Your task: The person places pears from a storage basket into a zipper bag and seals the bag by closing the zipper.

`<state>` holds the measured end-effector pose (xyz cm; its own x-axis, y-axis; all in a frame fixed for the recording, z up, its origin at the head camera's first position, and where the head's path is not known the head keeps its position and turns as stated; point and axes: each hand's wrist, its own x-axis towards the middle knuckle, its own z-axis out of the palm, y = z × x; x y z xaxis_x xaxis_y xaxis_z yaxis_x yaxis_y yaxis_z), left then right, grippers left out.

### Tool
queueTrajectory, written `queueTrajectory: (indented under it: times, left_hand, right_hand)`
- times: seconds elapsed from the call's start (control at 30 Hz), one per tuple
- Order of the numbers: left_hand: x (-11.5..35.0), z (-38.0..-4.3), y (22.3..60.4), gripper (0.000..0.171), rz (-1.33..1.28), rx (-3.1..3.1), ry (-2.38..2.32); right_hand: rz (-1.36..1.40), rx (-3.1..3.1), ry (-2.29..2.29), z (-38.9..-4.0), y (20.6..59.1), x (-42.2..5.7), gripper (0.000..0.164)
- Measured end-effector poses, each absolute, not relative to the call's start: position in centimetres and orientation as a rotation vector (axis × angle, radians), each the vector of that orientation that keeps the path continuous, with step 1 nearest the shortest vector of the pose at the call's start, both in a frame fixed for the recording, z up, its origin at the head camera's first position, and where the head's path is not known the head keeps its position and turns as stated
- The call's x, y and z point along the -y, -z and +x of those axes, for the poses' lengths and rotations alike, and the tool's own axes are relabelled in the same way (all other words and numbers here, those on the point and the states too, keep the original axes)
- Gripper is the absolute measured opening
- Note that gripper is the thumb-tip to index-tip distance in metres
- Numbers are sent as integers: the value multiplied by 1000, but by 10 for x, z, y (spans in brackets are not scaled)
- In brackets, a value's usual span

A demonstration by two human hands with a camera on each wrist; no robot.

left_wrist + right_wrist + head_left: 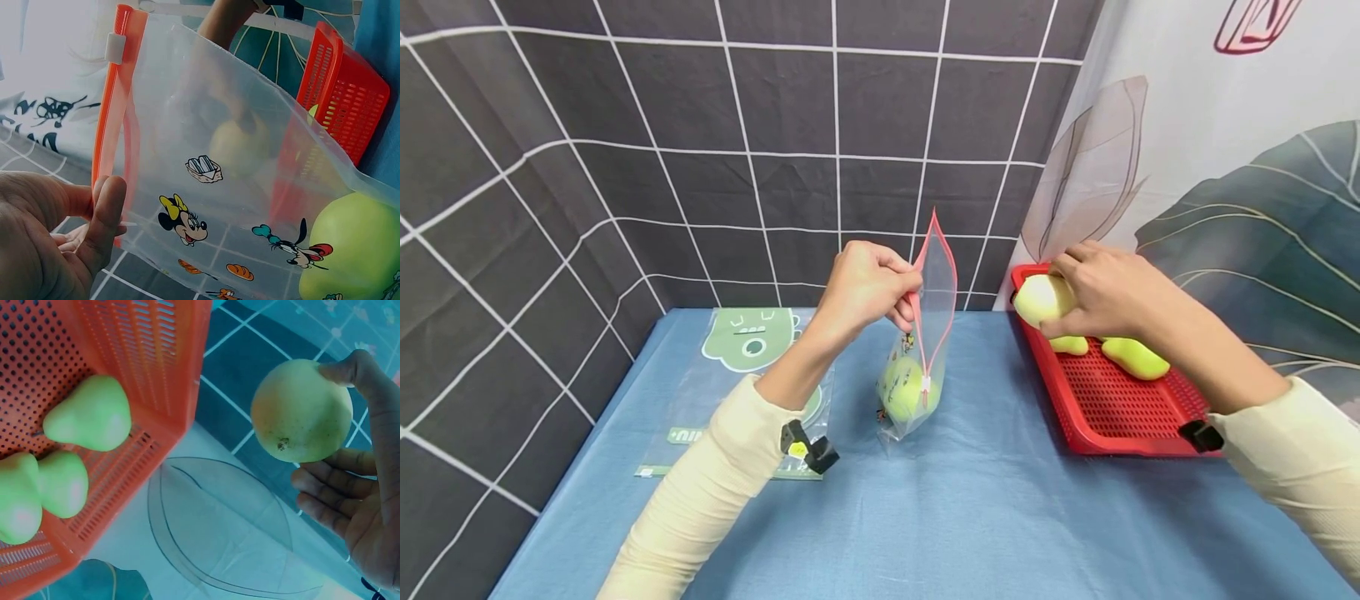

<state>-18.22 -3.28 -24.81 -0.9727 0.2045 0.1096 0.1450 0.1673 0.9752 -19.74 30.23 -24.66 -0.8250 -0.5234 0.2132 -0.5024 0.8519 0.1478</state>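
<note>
My left hand (868, 283) pinches the red zip edge of a clear zip bag (165, 125) printed with cartoon figures. Its mouth gapes, and a white slider (115, 48) sits on the zip. Inside, at the bottom, lies a green fruit (906, 390), partly covered by the prints. To the right, my right hand (1108, 287) grips a pale yellow-green pear (301, 412) between thumb and fingers, its blossom end showing in the right wrist view. That pear is above the far left side of a red basket (1067, 417), where several more pears (94, 415) lie.
Another clear zip bag (748, 342) with a green cartoon print lies flat at the left on the blue cloth (887, 517). Dark tiled-pattern fabric (790, 100) hangs behind the table, and a white leaf-print curtain (1187, 92) hangs at the right behind the basket.
</note>
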Motion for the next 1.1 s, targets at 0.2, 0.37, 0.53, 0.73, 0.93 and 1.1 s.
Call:
queueTrajectory:
  times: [0.2, 0.37, 0.53, 0.73, 0.93, 1.1]
  left_hand:
    - [32, -183, 249, 16, 349, -2363, -1959]
    - [31, -182, 248, 16, 342, -2368, -1946]
    - [31, -181, 247, 16, 348, -2359, -1949]
    - [33, -180, 247, 18, 347, -2369, -1936]
    - [32, -180, 248, 15, 344, -2362, -1935]
    - [30, -180, 248, 15, 341, -2360, -1927]
  right_hand:
    - [868, 2684, 101, -194, 243, -296, 65]
    - [920, 2610, 73, -193, 241, -292, 65]
    - [984, 2494, 40, -194, 239, -289, 65]
    - [1010, 2420, 15, -195, 235, -280, 64]
    - [1035, 2386, 15, -194, 229, -274, 66]
    - [1039, 2356, -3, -193, 224, -267, 66]
